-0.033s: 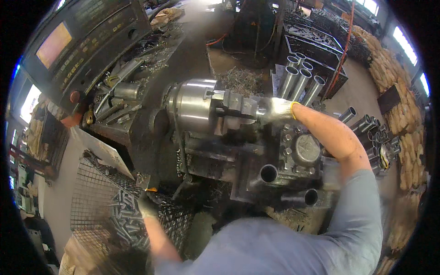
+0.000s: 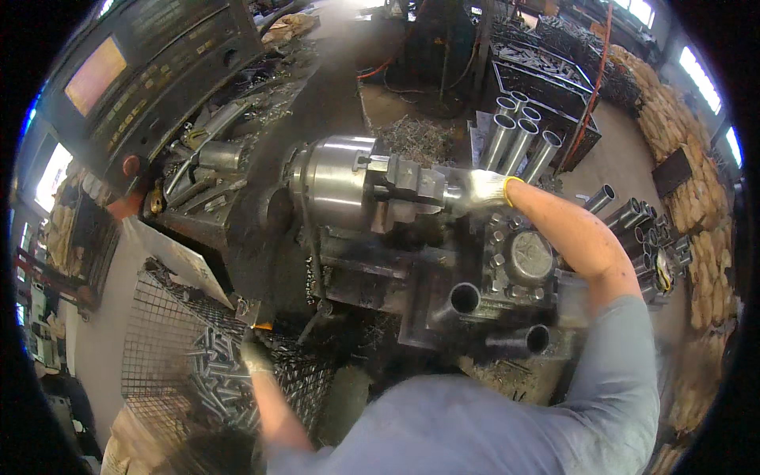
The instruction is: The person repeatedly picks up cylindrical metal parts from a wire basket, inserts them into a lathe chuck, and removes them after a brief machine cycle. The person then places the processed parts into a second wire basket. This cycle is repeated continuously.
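Note:
My right hand (image 2: 477, 191), in a white glove with a yellow cuff, is closed around a short metal workpiece (image 2: 453, 192) sticking out of the jaws (image 2: 404, 178) of a lathe chuck (image 2: 332, 184). My arm reaches over the dark tool turret (image 2: 518, 261). My left hand (image 2: 255, 356), in a dirty glove, is low at the left, down in a wire mesh basket (image 2: 158, 317) among several short metal tubes (image 2: 212, 376). Whether its fingers hold a tube is hidden.
A control panel with an orange screen (image 2: 119, 71) slopes at the upper left above a tray of tools and swarf (image 2: 198, 170). Long steel tubes stand in a crate (image 2: 518, 134) behind the chuck, with more tubes (image 2: 633, 218) at the right. Two hollow tool holders (image 2: 463, 299) face me.

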A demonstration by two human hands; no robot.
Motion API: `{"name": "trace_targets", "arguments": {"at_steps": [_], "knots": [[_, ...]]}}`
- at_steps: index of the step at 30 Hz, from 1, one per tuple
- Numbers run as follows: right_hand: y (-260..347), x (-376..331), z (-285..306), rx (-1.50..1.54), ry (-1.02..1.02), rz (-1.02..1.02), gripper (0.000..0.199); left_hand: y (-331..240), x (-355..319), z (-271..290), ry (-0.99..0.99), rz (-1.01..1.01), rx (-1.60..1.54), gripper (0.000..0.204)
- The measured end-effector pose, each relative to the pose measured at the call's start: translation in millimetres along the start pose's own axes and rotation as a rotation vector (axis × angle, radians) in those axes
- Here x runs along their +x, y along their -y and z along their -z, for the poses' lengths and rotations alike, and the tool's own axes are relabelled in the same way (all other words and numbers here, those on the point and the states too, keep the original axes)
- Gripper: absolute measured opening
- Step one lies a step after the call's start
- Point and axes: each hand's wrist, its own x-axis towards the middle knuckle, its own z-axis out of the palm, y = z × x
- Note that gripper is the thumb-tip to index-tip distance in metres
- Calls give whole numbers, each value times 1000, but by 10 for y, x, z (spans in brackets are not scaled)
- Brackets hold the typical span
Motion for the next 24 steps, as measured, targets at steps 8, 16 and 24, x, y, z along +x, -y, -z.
{"name": "trace_targets", "arguments": {"at_steps": [8, 16, 24], "knots": [[584, -2273, 286, 319, -785, -221, 43, -328, -913, -606, -553, -844, 1022, 55], [254, -3953, -1190, 341, -1150, -703, 39, -2599, -1392, -3094, -184, -1621, 1403, 58], [658, -4562, -2017, 327, -1004, -672, 27, -3403, -578, -3721, -376, -1265, 1732, 88]]}}
